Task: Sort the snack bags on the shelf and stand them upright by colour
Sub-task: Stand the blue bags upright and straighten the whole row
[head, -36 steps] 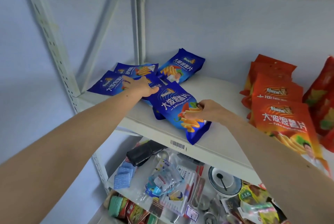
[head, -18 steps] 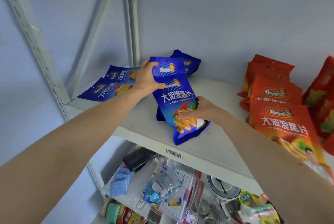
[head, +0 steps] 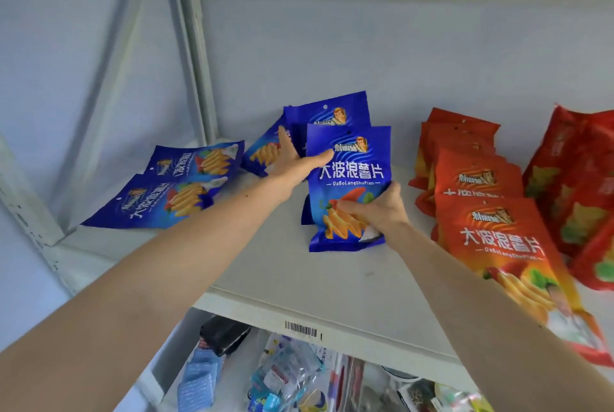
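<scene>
Since half a second ago, both blue bags in hand have been tipped from a slant to upright and carried back toward the wall; two flat bags on the left have not shifted.

Head view: front blue bag (head: 349, 179) stands upright on the shelf (head: 299, 275), near the middle, print facing the camera. Right hand (head: 375, 212) grips its lower right part, fingers curled over the front face and thumb at the bag's right edge. Second blue bag (head: 327, 112) stands directly behind it, touching, its top edge showing above the front one. Left hand (head: 292, 162) is spread fairly wide: thumb lies across the front bag's upper left edge, the straight fingers reach up behind that bag against the one at the back (whether they pinch or only steady it, cannot tell). Third blue bag (head: 262, 152) leans just left of this hand, partly hidden by it. Two more blue bags lie flat at the shelf's left end: the nearer flat bag (head: 149, 202) and the farther flat bag (head: 199, 159), overlapping. Red bags (head: 478, 179) stand in a row on the right, well apart from the blue ones; the nearest red bag (head: 505, 245) leans toward the camera. Barcode sticker (head: 300, 329) sits on the shelf's front edge. Lower shelf holds mixed small goods, too blurred to name.
</scene>
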